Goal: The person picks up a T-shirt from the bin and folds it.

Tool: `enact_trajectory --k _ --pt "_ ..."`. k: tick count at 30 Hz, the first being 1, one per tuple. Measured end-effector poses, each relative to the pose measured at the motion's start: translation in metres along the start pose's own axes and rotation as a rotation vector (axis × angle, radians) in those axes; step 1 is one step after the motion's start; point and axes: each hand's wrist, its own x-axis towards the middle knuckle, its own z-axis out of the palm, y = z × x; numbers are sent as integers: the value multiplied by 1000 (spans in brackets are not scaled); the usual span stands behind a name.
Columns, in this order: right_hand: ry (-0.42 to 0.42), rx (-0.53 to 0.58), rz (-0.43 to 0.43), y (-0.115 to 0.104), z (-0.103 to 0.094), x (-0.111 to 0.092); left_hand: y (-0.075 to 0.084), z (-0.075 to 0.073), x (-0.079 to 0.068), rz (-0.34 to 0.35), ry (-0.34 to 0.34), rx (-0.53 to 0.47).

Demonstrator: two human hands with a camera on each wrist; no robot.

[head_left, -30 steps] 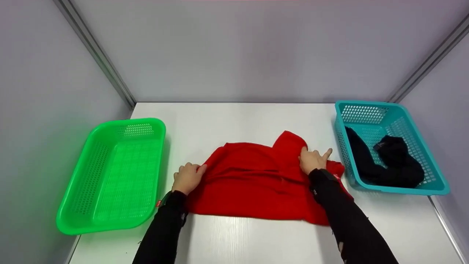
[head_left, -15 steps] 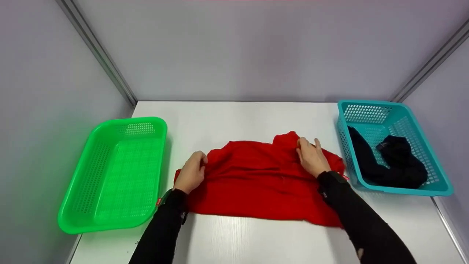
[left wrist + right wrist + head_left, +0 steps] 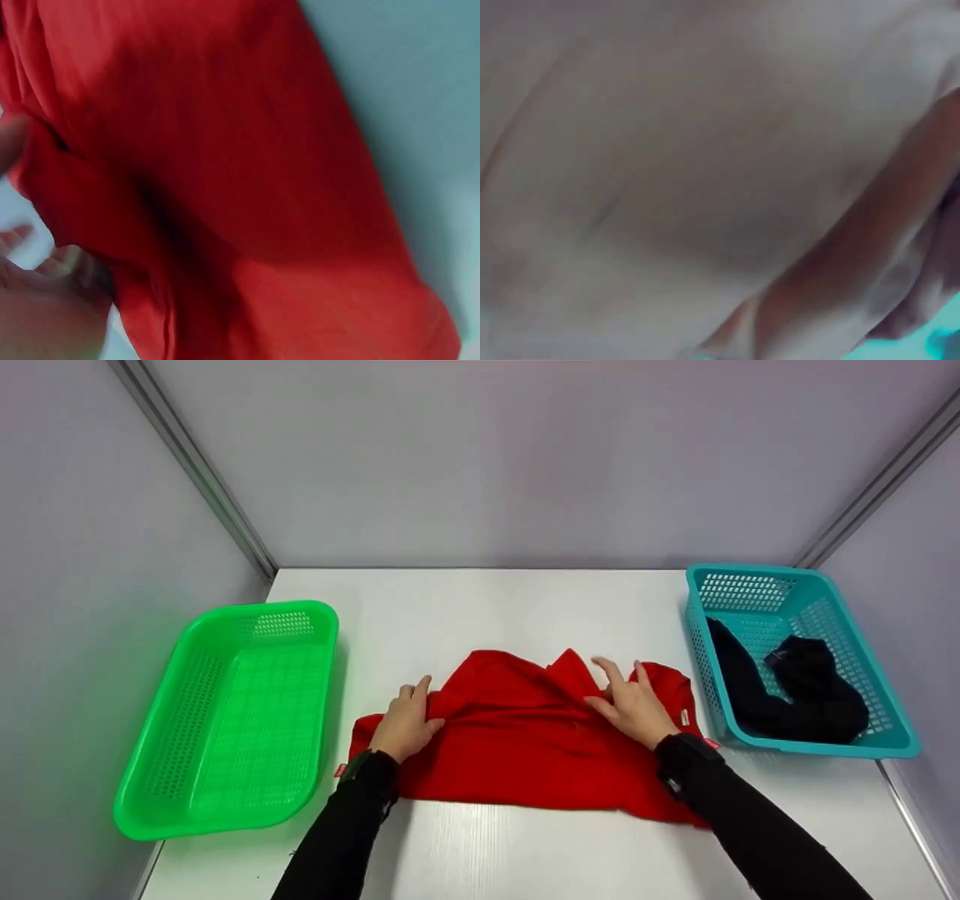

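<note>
A red garment (image 3: 517,757) lies folded over on the white table, with wrinkles across its middle and a raised point on its far edge. At its left end, my left hand (image 3: 409,727) rests over the cloth with fingers extended and thumb apart. In the left wrist view, blurred fingers (image 3: 49,315) show beside a loose fold. My right hand (image 3: 634,709) is over the right part, its fingers spread beside the pointed flap. Small tags show at both ends of the garment. The right wrist view is mostly filled by the blurred hand (image 3: 652,165).
To the left stands a green plastic basket (image 3: 322,720) with nothing in it. A turquoise basket (image 3: 832,751) at the right holds a black cloth item (image 3: 795,712), close to the garment's right end. Grey panels (image 3: 480,465) enclose the table's back and sides.
My left hand has shifted right, and more red cloth shows to its left. The right hand has spread its fingers, the flap near it sits lower, and the cloth right of it has spread out.
</note>
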Motion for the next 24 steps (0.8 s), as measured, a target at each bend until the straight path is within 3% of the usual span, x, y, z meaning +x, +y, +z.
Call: enact_trajectory --k 2,4,5,7,10,12,13,15,19,22,24 --pt "-41 0 135 -8 0 8 2 1 1 -35 3 46" --pt "-87 -16 232 -14 0 16 2 1 2 -7 35 78" --pt "-86 -43 236 -16 1 19 2 1 2 26 56 89" --pt "-37 -90 162 -19 4 22 3 0 1 99 95 99" --pt "79 -61 -100 -18 8 19 3 -3 -1 218 111 44" --pt "90 -53 -271 -19 8 14 1 -6 -4 283 91 5" --pt "60 -47 -316 -21 8 12 0 -7 -5 314 80 3" --pt "-21 -78 -344 -26 8 7 -2 -8 -7 361 52 23" --pt "-126 -327 -347 -39 20 2 -3 -6 -9 396 -3 138" --pt "-75 -467 -406 -45 36 2 0 -6 -9 394 6 187" --pt "11 -472 -431 -45 46 3 2 -7 -9 395 50 193"
